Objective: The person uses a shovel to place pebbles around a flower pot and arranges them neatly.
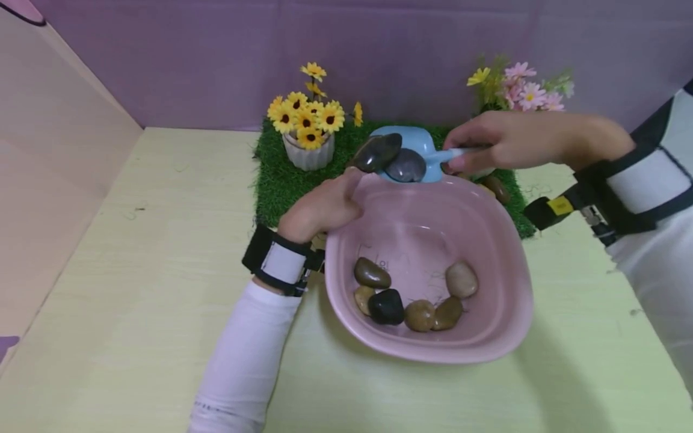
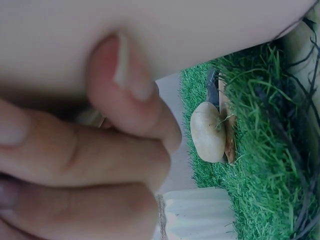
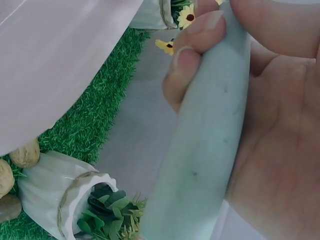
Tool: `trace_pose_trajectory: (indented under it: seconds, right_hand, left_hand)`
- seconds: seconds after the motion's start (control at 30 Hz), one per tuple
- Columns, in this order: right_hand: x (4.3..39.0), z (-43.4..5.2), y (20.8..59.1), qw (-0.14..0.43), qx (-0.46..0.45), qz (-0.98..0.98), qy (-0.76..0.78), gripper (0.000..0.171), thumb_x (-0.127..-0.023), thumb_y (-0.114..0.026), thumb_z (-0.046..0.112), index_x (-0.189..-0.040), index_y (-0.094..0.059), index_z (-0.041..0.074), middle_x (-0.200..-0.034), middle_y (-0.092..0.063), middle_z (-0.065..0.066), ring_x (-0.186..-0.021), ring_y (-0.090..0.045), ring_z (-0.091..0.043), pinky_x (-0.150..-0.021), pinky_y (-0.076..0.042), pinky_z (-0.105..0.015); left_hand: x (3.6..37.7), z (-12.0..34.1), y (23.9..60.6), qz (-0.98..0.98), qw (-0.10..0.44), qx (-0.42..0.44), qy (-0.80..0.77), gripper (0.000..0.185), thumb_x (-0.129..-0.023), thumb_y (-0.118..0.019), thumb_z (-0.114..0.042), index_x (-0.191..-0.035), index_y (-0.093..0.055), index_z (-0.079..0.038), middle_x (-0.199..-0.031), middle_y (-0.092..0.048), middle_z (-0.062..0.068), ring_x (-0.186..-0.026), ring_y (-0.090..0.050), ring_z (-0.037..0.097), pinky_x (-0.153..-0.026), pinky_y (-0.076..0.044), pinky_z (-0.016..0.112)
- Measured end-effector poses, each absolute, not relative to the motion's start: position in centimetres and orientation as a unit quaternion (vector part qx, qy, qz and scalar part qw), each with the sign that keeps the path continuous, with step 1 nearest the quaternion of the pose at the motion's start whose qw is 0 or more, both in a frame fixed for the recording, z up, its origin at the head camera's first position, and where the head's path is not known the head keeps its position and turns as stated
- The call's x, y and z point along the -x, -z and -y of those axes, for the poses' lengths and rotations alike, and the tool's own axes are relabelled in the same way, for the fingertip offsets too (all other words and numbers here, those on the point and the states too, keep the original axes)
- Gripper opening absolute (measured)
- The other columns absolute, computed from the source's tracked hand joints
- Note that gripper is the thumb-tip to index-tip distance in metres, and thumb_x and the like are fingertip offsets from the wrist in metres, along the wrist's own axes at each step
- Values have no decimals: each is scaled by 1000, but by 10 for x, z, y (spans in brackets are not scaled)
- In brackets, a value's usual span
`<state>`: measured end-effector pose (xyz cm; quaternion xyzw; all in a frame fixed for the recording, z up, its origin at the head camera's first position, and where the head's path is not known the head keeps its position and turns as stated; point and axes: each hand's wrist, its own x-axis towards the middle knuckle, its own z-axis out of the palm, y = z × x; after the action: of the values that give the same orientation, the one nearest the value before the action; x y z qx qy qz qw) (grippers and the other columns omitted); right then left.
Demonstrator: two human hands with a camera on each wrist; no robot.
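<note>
My left hand grips the left back rim of a pink plastic basin, fingers curled in the left wrist view. Several smooth stones lie in the basin along its near side, among them a black one and a pale one. Over the back rim, my right hand holds the handle of a light blue scoop. A dark glossy stone and a grey stone sit at the scoop, the dark one close to my left fingertips.
Behind the basin lies an artificial grass mat. On it stand a white pot of yellow flowers and, at right, pink flowers in another pot. More stones, one brown, lie near that pot. A purple cloth hangs behind.
</note>
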<state>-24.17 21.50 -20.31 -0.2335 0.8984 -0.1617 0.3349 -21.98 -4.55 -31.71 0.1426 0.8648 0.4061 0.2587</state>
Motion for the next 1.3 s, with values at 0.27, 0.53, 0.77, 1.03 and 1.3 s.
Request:
trace_pose_trajectory:
  seconds: [0.27,0.53,0.77,1.03,1.3]
  right_hand:
    - [250,-208,206,305,236,-911,148,30,-103,-46,39,-106,-58,11,-95,-57,-9,-75,-59,-23,-66,-53,-35]
    - [260,-198,207,294,230,-917,140,30,-103,-46,41,-106,-60,14,-100,-56,-9,-87,-53,-23,-72,-49,-36]
    - [266,-195,214,301,233,-916,129,30,-103,-46,40,-110,-61,15,-105,-58,-6,-95,-52,-22,-80,-45,-36]
    - [270,-186,222,295,256,-911,129,31,-103,-44,38,-105,-61,12,-97,-56,-6,-87,-51,-20,-76,-43,-35]
    - [279,-184,226,299,260,-908,138,35,-105,-42,35,-125,-59,11,-121,-59,-10,-112,-55,-24,-99,-47,-46]
  left_hand:
    - [219,46,317,-883,260,-135,-368,71,-98,-45,-14,-160,-10,-19,-146,-48,15,-70,-72,20,-60,-59,31]
    - [220,43,316,-891,249,-153,-347,48,-100,-40,-15,-147,-30,-17,-106,-64,12,-65,-71,21,-56,-59,32]
    - [220,42,316,-896,239,-168,-334,44,-99,-41,-15,-142,-34,-15,-99,-65,11,-66,-71,20,-58,-58,31]
    - [222,45,317,-898,235,-173,-330,53,-97,-45,-13,-148,-31,-12,-100,-64,13,-69,-70,22,-59,-58,30]
    - [222,44,317,-881,237,-176,-370,57,-98,-48,-10,-152,-29,-10,-106,-65,15,-68,-72,22,-57,-60,29]
